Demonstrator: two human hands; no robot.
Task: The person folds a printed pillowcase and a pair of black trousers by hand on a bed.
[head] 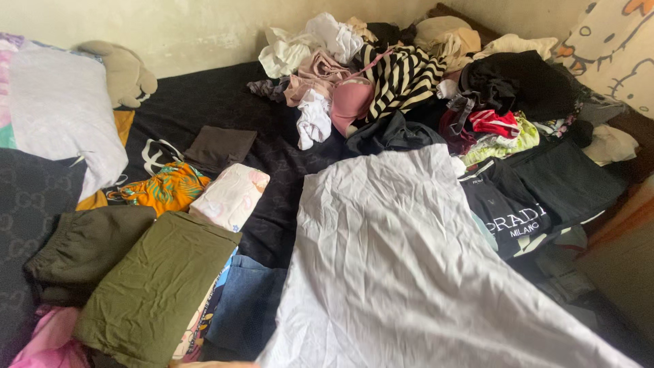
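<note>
A large wrinkled white cloth (pixel 395 266) lies spread over the dark bed cover (pixel 225 102), reaching from the middle of the bed down to the lower frame edge. Neither of my hands shows in the head view. Left of the white cloth lie folded items: an olive green garment (pixel 157 286), a dark olive piece (pixel 82 249), folded blue jeans (pixel 245 307), a pale floral bundle (pixel 230 196), an orange patterned cloth (pixel 167 187) and a small brown folded piece (pixel 219 146).
A heap of unfolded clothes (pixel 409 75) fills the back right, with a striped top (pixel 402 78), a pink bra (pixel 351 102) and black garments. A black printed shirt (pixel 518 218) lies right. A pillow (pixel 58 112) and grey plush toy (pixel 122 71) sit left.
</note>
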